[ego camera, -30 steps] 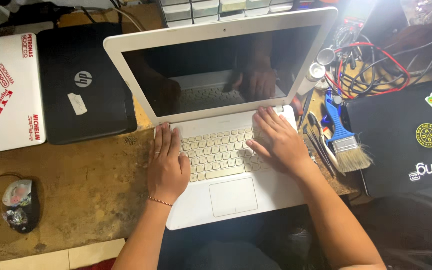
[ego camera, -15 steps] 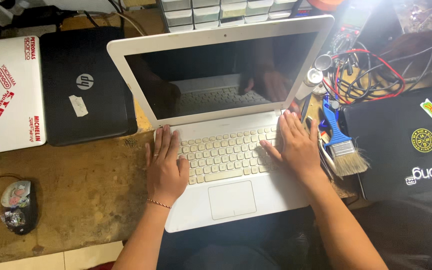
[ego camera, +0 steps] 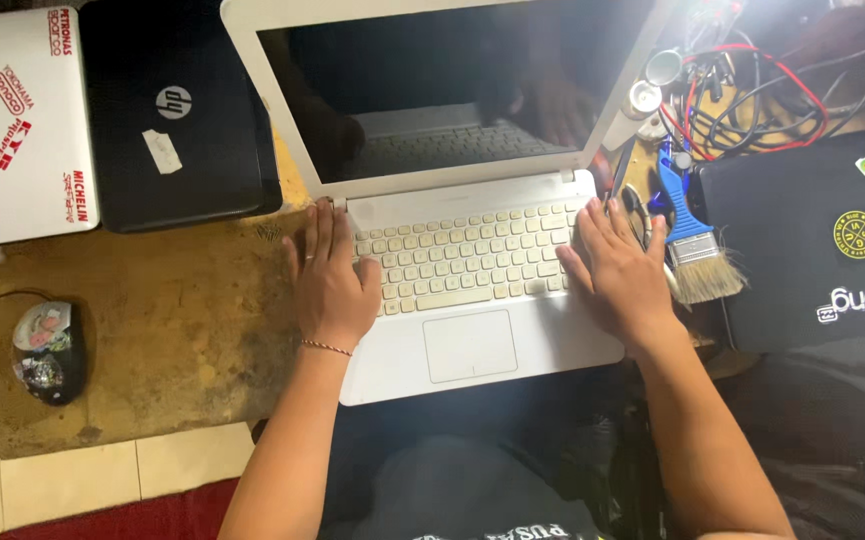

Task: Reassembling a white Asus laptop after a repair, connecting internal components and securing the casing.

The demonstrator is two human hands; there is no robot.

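Observation:
An open white laptop (ego camera: pixel 472 345) with a dark screen sits on a worn brown table (ego camera: pixel 162 330), its front edge hanging over toward my lap. My left hand (ego camera: pixel 330 275) lies flat on the left edge of the keyboard, fingers together, a thin bracelet on the wrist. My right hand (ego camera: pixel 617 270) rests flat over the right edge of the laptop base, fingers slightly spread. Neither hand holds anything. The keyboard (ego camera: pixel 467 255) between them is uncovered.
A closed black laptop (ego camera: pixel 177 120) and a closed white laptop with stickers (ego camera: pixel 17 130) lie at the left. A blue-handled paintbrush (ego camera: pixel 692 240), red and black wires (ego camera: pixel 752 90) and a dark bag (ego camera: pixel 822 240) crowd the right. A mouse (ego camera: pixel 44 350) sits at the left edge.
My right hand has slid from the keyboard's right half out to the laptop's right edge. My left hand has stayed at the left edge. The view has shifted closer.

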